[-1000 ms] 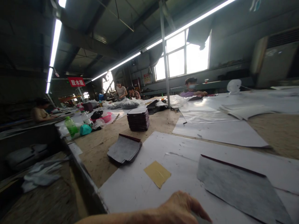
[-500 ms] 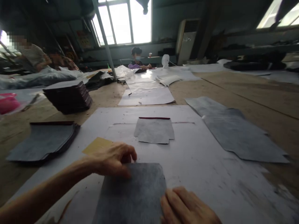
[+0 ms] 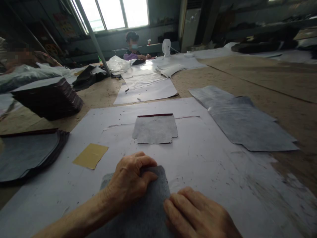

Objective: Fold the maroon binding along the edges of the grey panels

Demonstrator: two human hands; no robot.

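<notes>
My left hand [image 3: 131,180] rests on a grey felt-like piece [image 3: 143,211] lying on white paper [image 3: 203,165], its fingers curled over the piece's far edge. My right hand [image 3: 198,215] lies on the same piece's right side, fingers bent and pressed together. A smaller grey piece with a dark red top edge [image 3: 155,129] sits just beyond on the paper. A yellow square [image 3: 90,155] lies to the left of my left hand.
A pile of grey pieces [image 3: 27,153] lies at the left and a dark stack [image 3: 49,97] behind it. Large grey sheets [image 3: 242,120] lie at the right. More white sheets [image 3: 146,89] spread beyond. A person in a mask [image 3: 132,48] sits at the far end.
The view swung from the left of the table to straight ahead. My left hand slid onto the grey piece's far edge and both hands now press on it.
</notes>
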